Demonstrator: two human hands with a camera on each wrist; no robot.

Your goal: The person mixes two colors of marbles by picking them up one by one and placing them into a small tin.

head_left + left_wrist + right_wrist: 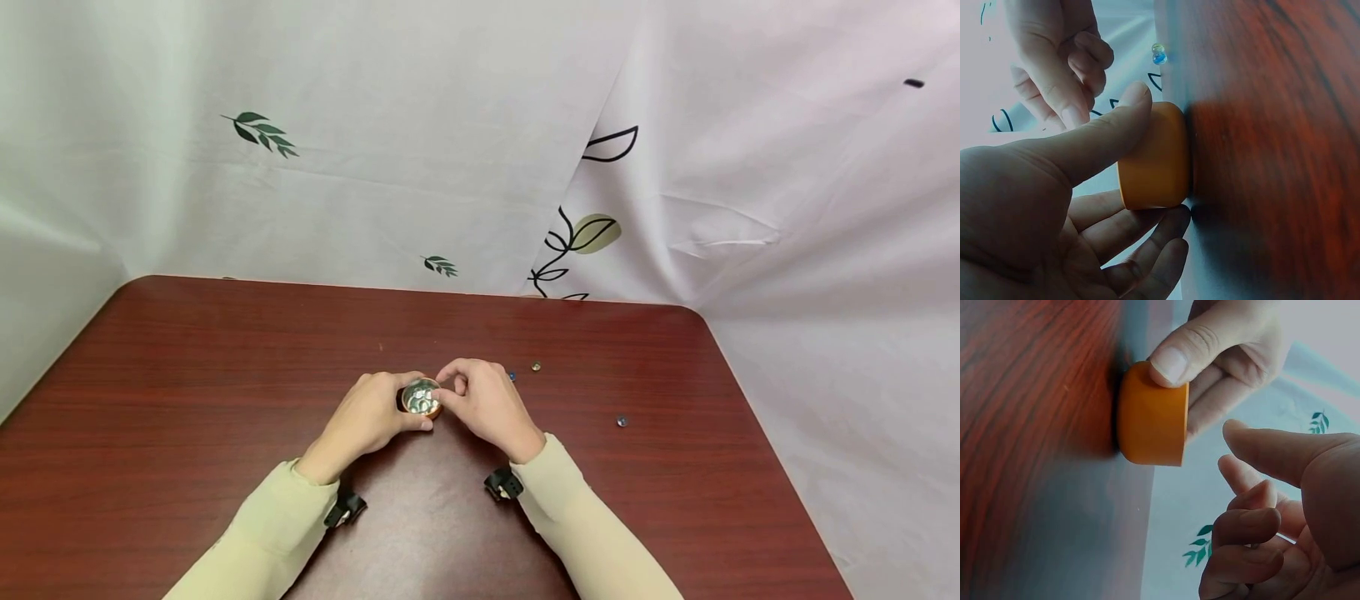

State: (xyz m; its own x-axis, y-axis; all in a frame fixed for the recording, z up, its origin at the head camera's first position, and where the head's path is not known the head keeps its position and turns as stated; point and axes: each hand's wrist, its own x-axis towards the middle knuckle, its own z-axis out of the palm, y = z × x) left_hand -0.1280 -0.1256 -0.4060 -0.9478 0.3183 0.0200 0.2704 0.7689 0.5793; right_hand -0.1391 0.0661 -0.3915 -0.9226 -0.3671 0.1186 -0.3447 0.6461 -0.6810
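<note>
A small orange cup (1157, 156) stands upright on the table, with several clear, shiny pieces (422, 398) inside. My left hand (371, 414) grips it from the side, thumb on the near wall and fingers round the far one. Over the cup's right rim is my right hand (483, 406), its thumb and index finger pointing in at the opening. In the right wrist view the thumb (1266, 444) and index fingertip are slightly apart with nothing visible between them, and the other fingers curl loosely.
Right of the right hand lie a blue glass bead (512, 377), partly hidden by the hand, and a yellowish one (536, 367). A grey-blue bead (622, 422) sits farther right on the reddish-brown table (225, 358). White patterned cloth (360, 167) hangs behind the table.
</note>
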